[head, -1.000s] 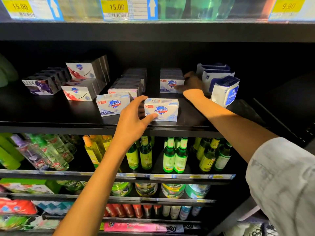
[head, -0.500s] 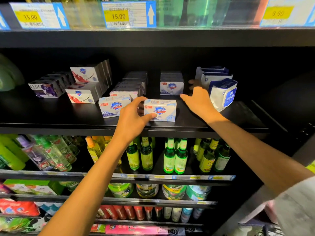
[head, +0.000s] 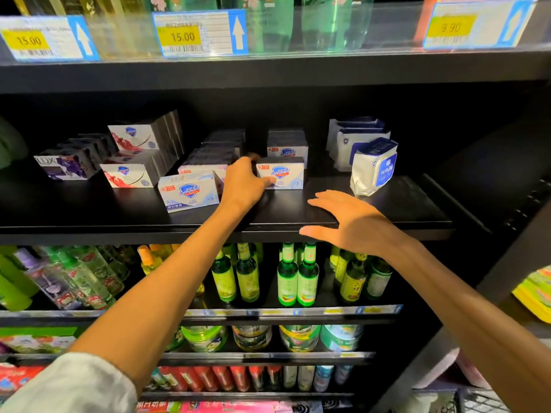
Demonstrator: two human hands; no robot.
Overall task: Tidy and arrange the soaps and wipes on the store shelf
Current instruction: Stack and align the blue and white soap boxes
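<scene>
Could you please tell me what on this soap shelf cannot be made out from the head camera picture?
- Left end of the white soap box: covered by the left hand.
- Boxes behind the back soap row: lost in shadow.
- Small print on the wipes pack: too small.
- Right price tag: blurred, and glare washes out its text.

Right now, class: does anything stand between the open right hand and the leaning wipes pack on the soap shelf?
Nothing visible does. The right hand hovers at the shelf front edge; only bare shelf lies between it and the wipes pack.
</scene>
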